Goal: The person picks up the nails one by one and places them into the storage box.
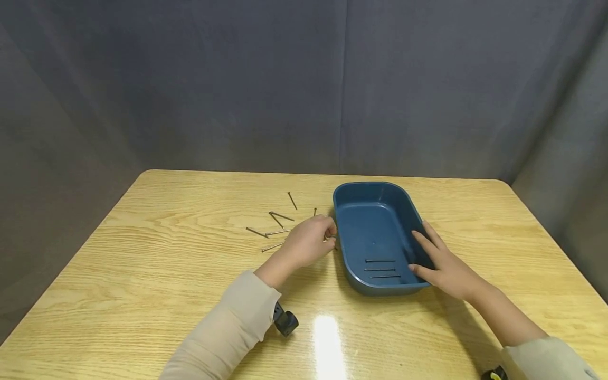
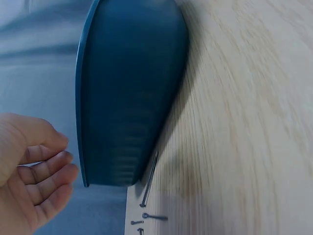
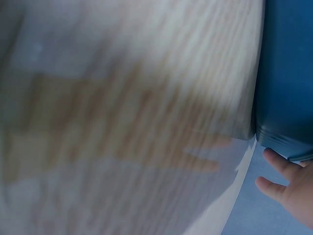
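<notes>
A blue plastic bin [image 1: 372, 221] stands on the table, with three nails [image 1: 380, 269] lying side by side on its floor at the near end. My left hand [image 1: 311, 240] is just outside the bin's left wall, fingers curled in toward the thumb. A thin grey nail [image 1: 332, 236] shows between its thumb and fingertips. In the left wrist view, that hand [image 2: 36, 171] hangs near rim height, apart from the bin wall [image 2: 127, 93]. With fingers spread, my right hand [image 1: 448, 269] rests over the bin's right rim, its thumb reaching inside.
Several loose nails [image 1: 282, 216] are scattered on the wooden table [image 1: 166, 264] left of the bin, partly behind my left hand. One nail [image 2: 149, 180] lies close to the bin's base. A grey curtain [image 1: 247, 89] hangs behind the table's far edge.
</notes>
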Available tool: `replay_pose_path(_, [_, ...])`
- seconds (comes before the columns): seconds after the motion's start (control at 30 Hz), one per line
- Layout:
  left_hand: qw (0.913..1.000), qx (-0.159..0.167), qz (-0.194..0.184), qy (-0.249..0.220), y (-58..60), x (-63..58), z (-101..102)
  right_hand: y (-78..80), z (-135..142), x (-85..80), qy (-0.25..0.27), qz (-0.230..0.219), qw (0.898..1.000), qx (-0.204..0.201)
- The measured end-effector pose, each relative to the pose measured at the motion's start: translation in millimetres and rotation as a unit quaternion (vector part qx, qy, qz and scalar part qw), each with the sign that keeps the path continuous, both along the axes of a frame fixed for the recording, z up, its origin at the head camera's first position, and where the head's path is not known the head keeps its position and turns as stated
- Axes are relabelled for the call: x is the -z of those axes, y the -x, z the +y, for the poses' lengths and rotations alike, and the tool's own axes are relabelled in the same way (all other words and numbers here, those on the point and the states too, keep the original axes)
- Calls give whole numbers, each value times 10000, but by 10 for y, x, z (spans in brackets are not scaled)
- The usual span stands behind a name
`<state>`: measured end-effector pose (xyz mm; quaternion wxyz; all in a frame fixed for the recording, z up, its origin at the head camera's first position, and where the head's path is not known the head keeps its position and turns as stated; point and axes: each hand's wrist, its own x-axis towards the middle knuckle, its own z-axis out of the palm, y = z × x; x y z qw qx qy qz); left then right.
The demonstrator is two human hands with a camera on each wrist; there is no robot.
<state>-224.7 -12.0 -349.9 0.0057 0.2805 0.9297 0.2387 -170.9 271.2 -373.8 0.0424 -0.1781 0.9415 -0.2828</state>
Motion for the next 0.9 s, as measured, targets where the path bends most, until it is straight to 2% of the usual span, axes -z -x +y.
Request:
replay_pose_path(0.2, [9999, -67, 112, 77, 11, 22, -89, 0, 12, 2, 15, 5, 10000, 15])
replay_pose_path(0.57, [9991, -404, 6, -85, 29, 68, -321, 21, 4, 37, -28, 7, 10000, 18])
replay_pose_path(0.9, [9988, -450, -136, -121, 36, 110, -483, 25, 2, 38, 18, 5, 10000, 1])
